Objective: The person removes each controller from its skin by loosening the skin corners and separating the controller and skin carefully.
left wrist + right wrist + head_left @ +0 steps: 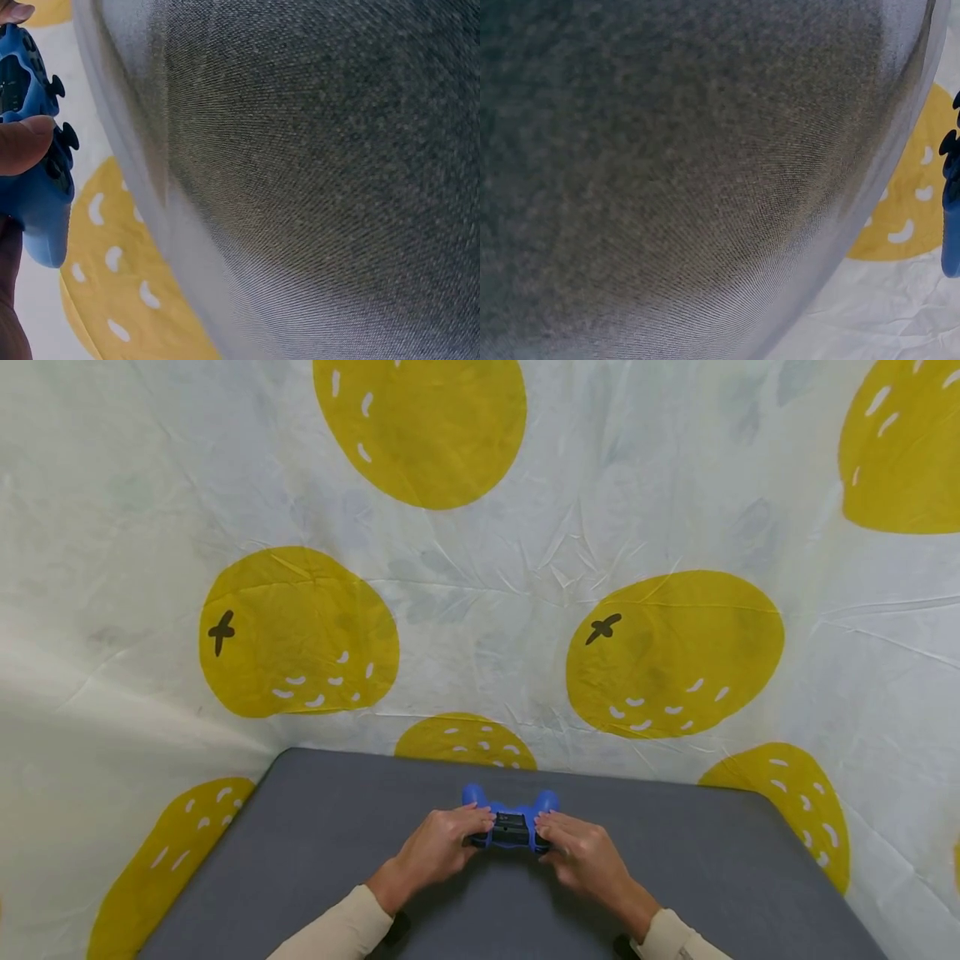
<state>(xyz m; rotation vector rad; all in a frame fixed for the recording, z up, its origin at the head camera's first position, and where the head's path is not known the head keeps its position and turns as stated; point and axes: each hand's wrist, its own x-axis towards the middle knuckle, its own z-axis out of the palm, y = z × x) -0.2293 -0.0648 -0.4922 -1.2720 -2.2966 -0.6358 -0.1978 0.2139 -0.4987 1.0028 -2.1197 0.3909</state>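
Observation:
A blue game controller with a black middle is held up over the grey table in the head view, its two handles pointing away from me. My left hand grips its left end, and my right hand grips the right end. In the left wrist view, the left thumb lies across the controller, and its black thumbsticks stick out toward the table side. Only a blue handle and black sticks of the controller show at the edge of the right wrist view; the right hand is out of that picture.
The dark grey table has rounded far corners. A white cloth printed with yellow fruit hangs behind it and along both sides, close to its edges.

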